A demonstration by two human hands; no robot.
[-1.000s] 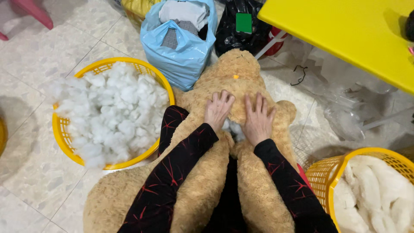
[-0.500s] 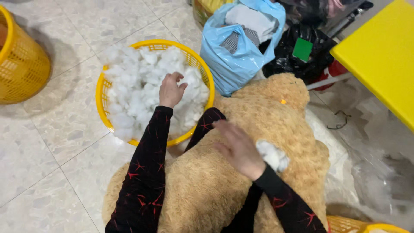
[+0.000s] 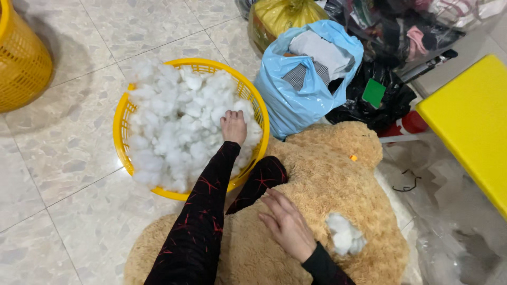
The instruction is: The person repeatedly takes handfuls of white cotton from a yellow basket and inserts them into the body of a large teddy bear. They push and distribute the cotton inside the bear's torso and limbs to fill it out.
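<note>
- Stuffing (image 3: 174, 126) fills the yellow basket (image 3: 120, 132) on the tiled floor (image 3: 63, 158), piled above the rim – a careless pull could drag loose clumps over the edge and scatter them across the tiles.
- Left hand (image 3: 234, 126) reaches into that white fibre pile, palm down, fingers curled in and partly sunk among the tufts; whether they have closed on a clump I cannot tell, since the fingertips are hidden in the fluff.
- Right hand (image 3: 288, 227) lies flat and spread on the tan plush bear (image 3: 327, 179), fingers loosely apart, pressing the fur and gripping nothing.
- A tuft of white filling (image 3: 343, 237) pokes out of an opening in the bear just beside the right hand. If that hand lifts or the bear shifts on the lap, I judge that more filling could spill out.
- The two hands are well apart, one in the basket and one on the toy, so the bear rests on one hand and the knees only; it could roll toward the clear plastic sheeting (image 3: 454, 232) on the right.
- A blue plastic bag (image 3: 296, 100) of cloth stands touching the basket's far side, with a black bag (image 3: 369, 105) behind it, and a yellow table (image 3: 470, 126) stands at the right – crowded surroundings where stray fibre could snag or get lost.
- A second yellow basket (image 3: 21, 58) stands apart at the upper left.
</note>
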